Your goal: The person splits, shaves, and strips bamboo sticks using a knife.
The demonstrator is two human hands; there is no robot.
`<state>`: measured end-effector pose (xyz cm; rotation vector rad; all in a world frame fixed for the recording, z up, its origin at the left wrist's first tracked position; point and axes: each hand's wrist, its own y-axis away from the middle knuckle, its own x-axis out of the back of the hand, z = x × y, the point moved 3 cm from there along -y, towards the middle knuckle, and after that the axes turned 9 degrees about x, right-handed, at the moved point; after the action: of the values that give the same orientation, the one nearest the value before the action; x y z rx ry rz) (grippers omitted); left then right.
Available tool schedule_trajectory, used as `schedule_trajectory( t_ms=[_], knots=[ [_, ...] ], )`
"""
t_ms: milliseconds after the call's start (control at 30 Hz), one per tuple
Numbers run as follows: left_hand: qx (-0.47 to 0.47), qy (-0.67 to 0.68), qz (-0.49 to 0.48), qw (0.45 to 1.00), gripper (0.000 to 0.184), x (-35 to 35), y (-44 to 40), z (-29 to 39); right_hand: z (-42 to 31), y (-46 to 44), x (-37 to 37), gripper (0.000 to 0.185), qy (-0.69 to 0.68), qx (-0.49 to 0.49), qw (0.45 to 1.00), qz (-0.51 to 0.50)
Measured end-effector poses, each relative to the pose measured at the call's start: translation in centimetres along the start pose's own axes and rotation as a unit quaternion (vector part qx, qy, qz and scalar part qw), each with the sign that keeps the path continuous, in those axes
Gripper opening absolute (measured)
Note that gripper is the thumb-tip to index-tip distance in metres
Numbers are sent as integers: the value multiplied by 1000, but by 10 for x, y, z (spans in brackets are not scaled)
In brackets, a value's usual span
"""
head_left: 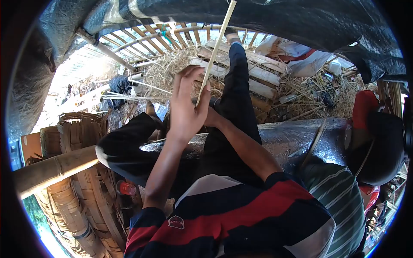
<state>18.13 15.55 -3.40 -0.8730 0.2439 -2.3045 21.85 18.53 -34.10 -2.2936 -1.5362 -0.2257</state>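
Note:
A thin pale bamboo strip [218,42] slants from the top of the view down to my left hand. My left hand [187,105] is raised, its fingers curved and spread apart from the thumb. The lower end of the strip lies against the thumb side of the palm, without the fingers wrapped round it. Behind that wrist is my right hand [211,118], mostly covered by the left, so its fingers and anything in them are hidden.
Woven bamboo baskets [81,193] stand at the left beside a thick bamboo pole [56,170]. A slatted wooden board [262,77] lies ahead among straw and shavings [172,69]. Dark tarpaulin [301,21] hangs overhead. At the right sits another person in a striped garment [337,202].

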Motion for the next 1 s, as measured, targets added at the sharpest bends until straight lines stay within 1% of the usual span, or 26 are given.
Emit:
schedule_trajectory(
  t_ms=[33,67,100,133,167,233,367,433,467,500,567,600,633,667,700,800,1000],
  knots=[
    [-62,-11,-26,998,31,28,-1,46,-3,1,2,40,-13,3,999,29],
    [-112,114,-56,986,27,48,2,77,-5,3,3,41,-26,7,998,58],
    [-140,180,-90,969,27,66,8,103,-34,-2,21,42,-66,-107,992,8],
    [-159,219,-122,955,28,80,13,127,-45,-6,30,43,-102,-216,970,-40],
    [-162,232,-149,948,28,93,18,146,-38,-9,32,43,-106,-223,968,-46],
    [-136,223,-179,949,29,105,24,170,-33,-7,27,39,-102,-193,975,-40],
    [-52,194,-212,956,32,118,19,191,-50,-6,34,40,-132,-243,960,-36],
    [33,169,-243,955,34,129,8,205,-45,-6,32,43,-133,-242,961,-26],
    [111,150,-279,942,35,134,1,207,-41,-5,31,46,-133,-241,961,-20],
    [205,130,-328,913,36,136,-5,208,-39,-3,29,46,-136,-242,960,-25],
    [296,76,-416,856,34,128,8,194,-35,-5,26,39,-159,-224,961,-14],
    [164,103,-315,929,19,119,28,178,-39,-6,25,39,-162,-223,961,-17],
    [95,120,-262,953,12,117,34,179,-43,-6,29,39,-155,-236,959,-20],
    [24,129,-205,970,10,115,42,181,-45,-5,33,38,-146,-248,957,-23],
    [-31,148,-175,973,9,111,43,180,-39,-5,31,38,-146,-247,958,-24],
    [-104,205,-145,962,8,107,39,170,-29,-3,25,38,-150,-230,961,-11],
    [-151,242,-117,951,11,106,39,163,-32,-6,27,40,-164,-247,955,-21]
  ],
)
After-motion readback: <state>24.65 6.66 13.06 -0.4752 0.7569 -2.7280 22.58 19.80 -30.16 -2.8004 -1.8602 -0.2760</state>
